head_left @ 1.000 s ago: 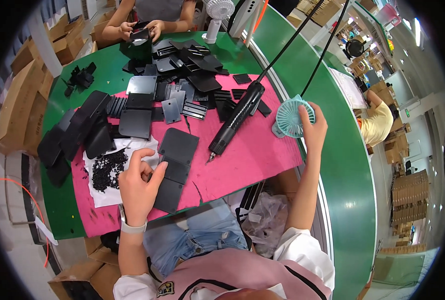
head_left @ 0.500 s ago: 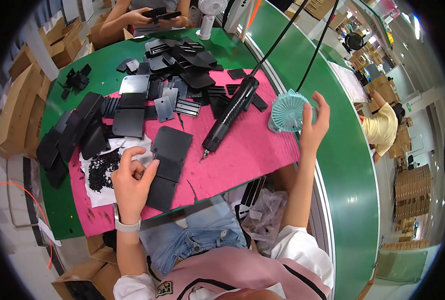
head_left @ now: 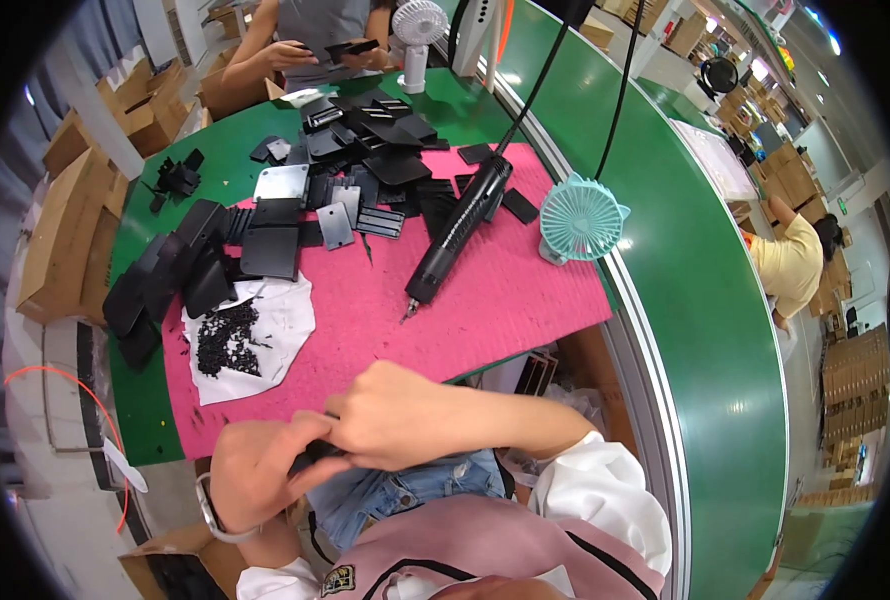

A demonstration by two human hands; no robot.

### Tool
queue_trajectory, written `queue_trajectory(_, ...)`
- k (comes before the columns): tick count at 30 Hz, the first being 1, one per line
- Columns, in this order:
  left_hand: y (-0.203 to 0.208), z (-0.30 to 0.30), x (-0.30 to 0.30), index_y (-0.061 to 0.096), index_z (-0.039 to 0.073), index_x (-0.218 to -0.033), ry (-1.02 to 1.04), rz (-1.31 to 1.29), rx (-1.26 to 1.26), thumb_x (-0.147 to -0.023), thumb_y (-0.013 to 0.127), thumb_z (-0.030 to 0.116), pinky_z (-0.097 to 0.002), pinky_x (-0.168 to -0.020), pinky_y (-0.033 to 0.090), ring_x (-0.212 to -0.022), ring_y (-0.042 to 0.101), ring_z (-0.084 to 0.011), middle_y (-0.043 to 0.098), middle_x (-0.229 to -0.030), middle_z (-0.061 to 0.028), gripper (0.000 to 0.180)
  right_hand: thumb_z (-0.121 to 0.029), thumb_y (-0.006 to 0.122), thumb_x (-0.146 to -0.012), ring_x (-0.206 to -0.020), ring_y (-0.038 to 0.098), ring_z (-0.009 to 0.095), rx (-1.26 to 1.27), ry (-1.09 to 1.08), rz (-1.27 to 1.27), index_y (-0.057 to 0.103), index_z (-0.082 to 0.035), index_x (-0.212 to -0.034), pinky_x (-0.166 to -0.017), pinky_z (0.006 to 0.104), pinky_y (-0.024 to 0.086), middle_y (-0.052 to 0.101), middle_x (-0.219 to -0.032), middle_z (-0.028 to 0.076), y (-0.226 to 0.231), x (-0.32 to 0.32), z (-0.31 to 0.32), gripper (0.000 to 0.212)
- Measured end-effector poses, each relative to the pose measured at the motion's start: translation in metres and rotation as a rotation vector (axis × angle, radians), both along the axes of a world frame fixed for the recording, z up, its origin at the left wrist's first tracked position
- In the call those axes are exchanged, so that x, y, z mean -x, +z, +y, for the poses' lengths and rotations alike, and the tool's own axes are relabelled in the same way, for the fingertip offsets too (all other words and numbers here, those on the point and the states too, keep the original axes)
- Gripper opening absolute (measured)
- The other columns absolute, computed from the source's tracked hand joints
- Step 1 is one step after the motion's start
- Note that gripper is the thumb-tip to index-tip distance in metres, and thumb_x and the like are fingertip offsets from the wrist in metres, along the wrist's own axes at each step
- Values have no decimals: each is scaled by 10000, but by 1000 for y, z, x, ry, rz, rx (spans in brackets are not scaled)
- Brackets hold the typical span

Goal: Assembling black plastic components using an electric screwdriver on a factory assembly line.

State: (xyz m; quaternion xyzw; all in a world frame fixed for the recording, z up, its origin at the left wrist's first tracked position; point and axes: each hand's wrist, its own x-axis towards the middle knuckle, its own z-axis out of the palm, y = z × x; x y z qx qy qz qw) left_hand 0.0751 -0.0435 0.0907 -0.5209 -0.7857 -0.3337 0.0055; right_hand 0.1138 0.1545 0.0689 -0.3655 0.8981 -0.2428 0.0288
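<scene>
My left hand (head_left: 260, 465) and my right hand (head_left: 390, 415) meet low over my lap, at the mat's near edge. A dark sliver of a black panel (head_left: 315, 452) shows between the left thumb and fingers; the hands cover most of it. The right fingers are curled in against the left hand, and what they grip is hidden. Ahead of them a white cloth (head_left: 290, 335) carries a heap of small black screws (head_left: 227, 335). On the pink mat (head_left: 365, 330) lies a black electric screwdriver (head_left: 455, 235), its bit toward me and its cord running up.
Black plastic panels (head_left: 270, 250) and small plates (head_left: 335, 225) pile up at the mat's far side. More black casings (head_left: 185, 255) lie at the left. A teal fan (head_left: 580, 220) stands at right, a white fan (head_left: 417, 45) farther back. Across the table a person (head_left: 325, 40) holds black parts.
The hinged black panel has left the mat. My left hand has drawn back toward my lap. My right hand has come from beside the teal fan to meet it.
</scene>
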Motion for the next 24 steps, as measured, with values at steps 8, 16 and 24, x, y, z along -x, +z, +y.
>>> queue_trajectory(8,-54,-14,-8,528,-10,-1125,615,-506,-778,-863,513,493,-337,-897,382,-963,524,-182,558,-1064,-86,567,-157,779,-740,-926,600,160,903,-415,-390,465,-36,-1196,-807,306,483,611,-1007,85,-38,-19,-35,567)
queue_trajectory(16,-83,-7,-38,628,-24,-958,460,-842,-957,-834,698,162,-252,-637,477,-758,564,-61,639,-806,-22,234,-336,621,-796,-637,518,116,1417,-540,-725,626,65,-924,-592,217,411,619,-795,95,-67,-42,-37,421)
queue_trajectory(24,-105,-151,-61,585,-17,-728,1352,-406,-653,-754,740,234,-296,-544,396,-620,459,-78,524,-649,-39,296,-216,603,-861,-722,645,199,879,-368,-509,608,57,-1089,-616,257,483,668,-922,183,-48,-22,-68,356)
